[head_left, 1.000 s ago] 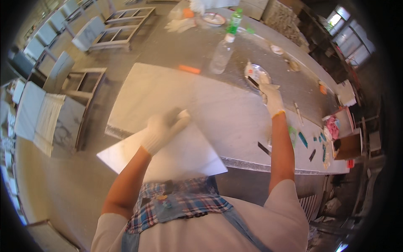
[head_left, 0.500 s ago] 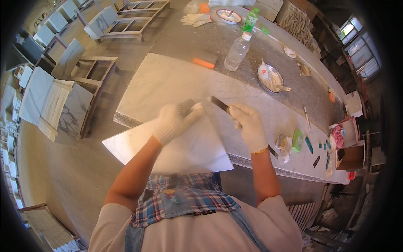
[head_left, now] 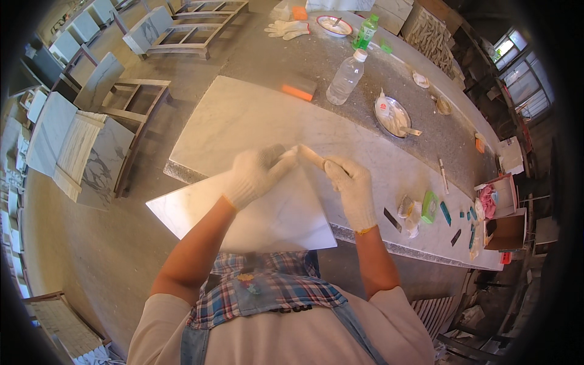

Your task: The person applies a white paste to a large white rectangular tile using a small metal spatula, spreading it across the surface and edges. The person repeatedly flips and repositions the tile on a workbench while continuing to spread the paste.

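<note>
Over the near edge of the larger marble slab point(head_left: 243, 115), in front of the person's apron point(head_left: 267, 292), lies the white marble panel point(head_left: 277, 213), a corner towards each side and its far part under the left hand point(head_left: 252, 173). That hand's gloved fingers are curled, with the thumb reaching towards the panel's far corner; whether they clasp the stone or only rest on it I cannot tell, because the glove hides the contact. The right hand point(head_left: 353, 182) is closed, thumb against bent fingers, around a narrow scraper point(head_left: 313, 157), whose pale face points at the left thumb (touching or just short of it, the view does not settle which).

The panel looks thin, stiff and brittle, probably heavy for its size. Its shiny face should be slick, though knitted gloves give some bite. The sound hold is flat-handed on two opposite edges, well in from the sharp corners, which look the likeliest to chip; a part left jutting past the slab wants support from below. The scraper should be light, perhaps slightly springy, and is best held low, close to its blade, for control.

Beyond the right hand sits a metal dish point(head_left: 406, 111) of pale paste, with a clear bottle point(head_left: 344, 82) nearby.
</note>
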A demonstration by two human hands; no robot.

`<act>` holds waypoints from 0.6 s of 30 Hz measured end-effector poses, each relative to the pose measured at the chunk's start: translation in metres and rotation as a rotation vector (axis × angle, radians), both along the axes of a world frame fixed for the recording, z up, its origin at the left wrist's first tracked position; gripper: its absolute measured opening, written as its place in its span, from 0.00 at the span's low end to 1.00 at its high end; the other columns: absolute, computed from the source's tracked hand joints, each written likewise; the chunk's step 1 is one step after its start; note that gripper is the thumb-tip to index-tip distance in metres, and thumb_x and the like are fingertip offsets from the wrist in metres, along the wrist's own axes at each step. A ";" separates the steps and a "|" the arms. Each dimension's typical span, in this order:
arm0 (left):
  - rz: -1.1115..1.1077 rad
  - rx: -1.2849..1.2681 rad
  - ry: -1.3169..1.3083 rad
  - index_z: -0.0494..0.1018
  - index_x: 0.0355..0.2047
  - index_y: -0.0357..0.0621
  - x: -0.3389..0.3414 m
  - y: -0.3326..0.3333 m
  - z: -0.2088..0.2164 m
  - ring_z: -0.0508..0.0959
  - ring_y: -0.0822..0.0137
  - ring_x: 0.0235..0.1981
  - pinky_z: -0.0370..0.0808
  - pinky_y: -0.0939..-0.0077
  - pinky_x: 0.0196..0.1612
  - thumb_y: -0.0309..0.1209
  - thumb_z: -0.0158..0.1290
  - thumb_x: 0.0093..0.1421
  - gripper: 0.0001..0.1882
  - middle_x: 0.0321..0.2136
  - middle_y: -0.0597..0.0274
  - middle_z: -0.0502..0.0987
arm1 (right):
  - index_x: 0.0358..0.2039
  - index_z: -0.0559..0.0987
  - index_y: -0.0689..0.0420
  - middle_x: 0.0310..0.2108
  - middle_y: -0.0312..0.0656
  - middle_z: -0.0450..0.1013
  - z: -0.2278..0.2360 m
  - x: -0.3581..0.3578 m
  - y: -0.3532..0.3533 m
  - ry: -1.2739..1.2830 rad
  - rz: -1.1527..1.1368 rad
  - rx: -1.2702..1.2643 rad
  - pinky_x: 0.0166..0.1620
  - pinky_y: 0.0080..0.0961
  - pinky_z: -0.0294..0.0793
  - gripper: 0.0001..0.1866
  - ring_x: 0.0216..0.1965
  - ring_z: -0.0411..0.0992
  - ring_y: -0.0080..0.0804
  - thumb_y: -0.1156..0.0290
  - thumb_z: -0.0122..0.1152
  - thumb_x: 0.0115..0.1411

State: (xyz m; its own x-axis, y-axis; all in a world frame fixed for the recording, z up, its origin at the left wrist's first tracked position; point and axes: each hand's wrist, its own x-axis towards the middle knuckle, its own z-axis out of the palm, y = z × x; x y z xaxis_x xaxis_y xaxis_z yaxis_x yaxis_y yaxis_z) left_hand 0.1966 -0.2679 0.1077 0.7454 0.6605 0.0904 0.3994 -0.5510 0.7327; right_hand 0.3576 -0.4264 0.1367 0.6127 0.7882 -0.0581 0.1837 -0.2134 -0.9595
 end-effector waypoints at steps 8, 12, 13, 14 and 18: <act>0.011 -0.046 0.001 0.80 0.35 0.44 0.000 -0.002 0.004 0.79 0.44 0.27 0.74 0.55 0.33 0.56 0.52 0.64 0.26 0.22 0.47 0.78 | 0.42 0.83 0.65 0.39 0.49 0.82 -0.004 -0.003 -0.002 -0.098 -0.047 0.021 0.46 0.28 0.75 0.13 0.41 0.78 0.33 0.69 0.62 0.63; 0.014 -0.020 -0.009 0.80 0.34 0.44 0.000 -0.002 0.005 0.79 0.44 0.26 0.74 0.55 0.32 0.56 0.52 0.65 0.26 0.21 0.47 0.78 | 0.42 0.83 0.65 0.40 0.49 0.82 -0.006 -0.004 -0.002 -0.114 -0.055 0.027 0.46 0.28 0.75 0.13 0.41 0.79 0.35 0.69 0.63 0.63; 0.015 -0.011 -0.018 0.80 0.34 0.44 0.000 -0.002 0.005 0.79 0.44 0.26 0.74 0.55 0.32 0.56 0.52 0.65 0.26 0.21 0.47 0.78 | 0.42 0.83 0.64 0.40 0.49 0.82 -0.006 -0.004 -0.002 -0.119 -0.052 0.025 0.46 0.29 0.75 0.12 0.41 0.79 0.36 0.69 0.63 0.63; 0.017 -0.010 -0.018 0.80 0.33 0.44 0.000 -0.002 0.004 0.79 0.44 0.26 0.74 0.55 0.32 0.55 0.52 0.65 0.26 0.21 0.47 0.78 | 0.42 0.83 0.64 0.40 0.49 0.81 -0.006 -0.004 -0.002 -0.126 -0.052 0.034 0.46 0.29 0.75 0.12 0.41 0.79 0.36 0.69 0.63 0.63; -0.002 -0.007 -0.042 0.80 0.34 0.44 0.001 -0.001 0.001 0.79 0.44 0.26 0.74 0.54 0.32 0.55 0.52 0.64 0.25 0.21 0.47 0.78 | 0.42 0.83 0.64 0.40 0.50 0.81 -0.006 -0.005 -0.001 -0.194 -0.050 0.052 0.46 0.30 0.76 0.12 0.41 0.79 0.38 0.69 0.63 0.63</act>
